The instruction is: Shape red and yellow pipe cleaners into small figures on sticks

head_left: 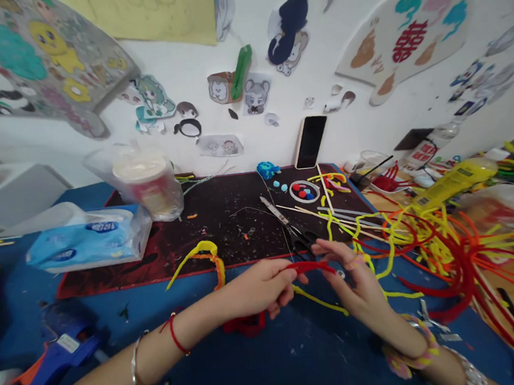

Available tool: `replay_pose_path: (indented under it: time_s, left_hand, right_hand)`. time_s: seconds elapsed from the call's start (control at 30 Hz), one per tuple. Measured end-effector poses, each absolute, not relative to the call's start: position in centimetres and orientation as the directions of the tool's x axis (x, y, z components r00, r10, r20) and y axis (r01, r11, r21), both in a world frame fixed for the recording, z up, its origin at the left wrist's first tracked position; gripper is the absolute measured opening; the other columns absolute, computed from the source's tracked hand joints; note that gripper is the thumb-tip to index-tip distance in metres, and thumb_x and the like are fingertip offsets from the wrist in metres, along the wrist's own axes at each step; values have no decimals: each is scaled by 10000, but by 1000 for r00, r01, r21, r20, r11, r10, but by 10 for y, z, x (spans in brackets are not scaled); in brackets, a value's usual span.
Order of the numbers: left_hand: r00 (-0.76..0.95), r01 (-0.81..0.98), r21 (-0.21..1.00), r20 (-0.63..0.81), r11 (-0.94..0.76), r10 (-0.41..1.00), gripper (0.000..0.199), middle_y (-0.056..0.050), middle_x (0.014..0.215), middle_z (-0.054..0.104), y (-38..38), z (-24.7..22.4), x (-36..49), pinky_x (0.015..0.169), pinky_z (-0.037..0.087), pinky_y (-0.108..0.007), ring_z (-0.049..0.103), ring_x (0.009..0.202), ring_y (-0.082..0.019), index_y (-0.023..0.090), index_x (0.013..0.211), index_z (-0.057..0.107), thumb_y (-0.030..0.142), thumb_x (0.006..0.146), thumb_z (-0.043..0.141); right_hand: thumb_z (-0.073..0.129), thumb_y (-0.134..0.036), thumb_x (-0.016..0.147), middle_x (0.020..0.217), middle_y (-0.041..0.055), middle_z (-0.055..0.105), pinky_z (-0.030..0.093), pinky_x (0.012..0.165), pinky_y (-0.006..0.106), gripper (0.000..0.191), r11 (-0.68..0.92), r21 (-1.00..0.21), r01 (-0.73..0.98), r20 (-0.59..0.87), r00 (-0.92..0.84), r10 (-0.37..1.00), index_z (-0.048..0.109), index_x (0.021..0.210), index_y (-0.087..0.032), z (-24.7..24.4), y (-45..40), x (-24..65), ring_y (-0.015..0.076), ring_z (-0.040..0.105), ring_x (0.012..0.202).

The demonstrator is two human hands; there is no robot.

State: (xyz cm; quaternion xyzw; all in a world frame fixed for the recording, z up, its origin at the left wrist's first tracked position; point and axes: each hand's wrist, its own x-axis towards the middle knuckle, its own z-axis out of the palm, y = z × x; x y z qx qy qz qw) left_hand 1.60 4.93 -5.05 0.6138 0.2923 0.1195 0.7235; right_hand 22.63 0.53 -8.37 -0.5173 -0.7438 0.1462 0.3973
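Right at the bottom centre, the left hand (258,290) pinches a red pipe cleaner (308,267) between thumb and fingers (281,283), while the right hand (358,289) grips its other end, its fingers (330,251) pressed close. A yellow pipe cleaner (318,299) trails below. Just beyond, scissors (291,232) lie on the dark mat (210,234); a hard pull could snag the yellow pipe cleaner on them or kink the red one.

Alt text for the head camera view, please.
The left hand and right hand hold a red pipe cleaner beside black-handled scissors on a dark mat. A heap of red and yellow pipe cleaners lies to the right.
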Motion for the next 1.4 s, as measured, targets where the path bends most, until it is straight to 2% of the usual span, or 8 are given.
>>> replay_pose_path:
  time_s: [0.13, 0.37, 0.47, 0.6, 0.73, 0.87, 1.23, 1.4]
  left_hand:
    - [831, 278, 951, -309, 136, 462, 293, 30, 612, 510, 41, -55, 22, 432, 384, -186, 491, 445, -79, 155, 873, 476, 370, 893, 278]
    - [778, 310, 896, -46, -319, 627, 328, -41, 853, 564, 40, -50, 25, 795, 403, -265, 527, 823, -152, 170, 891, 665, 295, 875, 361]
    - [762, 289, 938, -106, -190, 639, 301, -14, 752, 547, 41, -49, 24, 689, 403, -221, 508, 704, -118, 175, 881, 691, 313, 848, 425]
    - [708, 190, 957, -289, 221, 644, 300, 48, 508, 423, 42, -55, 24, 464, 329, -185, 385, 458, -69, 162, 854, 665, 391, 816, 474]
    - [690, -3, 902, -311, 432, 654, 268, 37, 522, 480, 41, -59, 25, 469, 379, -196, 426, 437, -57, 124, 745, 578, 391, 767, 564]
    - [693, -135, 846, -291, 516, 659, 261, 22, 566, 512, 41, -54, 26, 489, 438, -208, 477, 473, -64, 123, 726, 543, 378, 754, 596]
    - [539, -160, 889, -286, 430, 792, 217, 15, 575, 546, 45, -56, 26, 504, 466, -206, 537, 485, -70, 112, 755, 588, 328, 777, 585]
    - [490, -132, 921, -261, 367, 832, 227, 19, 556, 543, 46, -57, 25, 481, 455, -203, 545, 479, -82, 113, 735, 580, 337, 775, 578]
  right_hand:
    - [474, -152, 855, 808, 33, 619, 470, 639, 261, 250, 557, -522, 645, 493, -305, 815, 548, 1079, -233, -79, -6, 219, 144, 582, 730]
    - [493, -162, 849, 841, 27, 661, 476, 712, 286, 142, 486, -593, 642, 527, -147, 837, 619, 882, -220, -79, 1, 219, 153, 601, 795]
    - [543, -159, 819, 823, 23, 654, 484, 711, 282, 107, 480, -596, 644, 577, -71, 813, 613, 872, -221, -77, 0, 220, 149, 604, 773]
    - [554, -107, 797, 853, 26, 641, 505, 696, 268, 210, 561, -514, 648, 661, -117, 741, 612, 945, -246, -73, -7, 218, 147, 608, 793]
    - [527, -71, 790, 924, 34, 636, 531, 678, 239, 338, 670, -360, 649, 708, -278, 650, 609, 1041, -283, -74, -15, 212, 135, 625, 791]
    - [506, -45, 783, 1014, 55, 612, 539, 724, 252, 452, 696, -333, 636, 696, -332, 637, 546, 1158, -293, -78, -16, 208, 145, 620, 873]
    - [472, -113, 807, 1008, 64, 626, 520, 729, 289, 334, 508, -738, 444, 464, -214, 860, 613, 1074, -256, -74, -11, 205, 163, 611, 892]
    - [578, -215, 784, 917, 44, 666, 512, 710, 276, 213, 213, -949, 232, 196, -92, 976, 662, 976, -250, -80, -13, 203, 156, 623, 808]
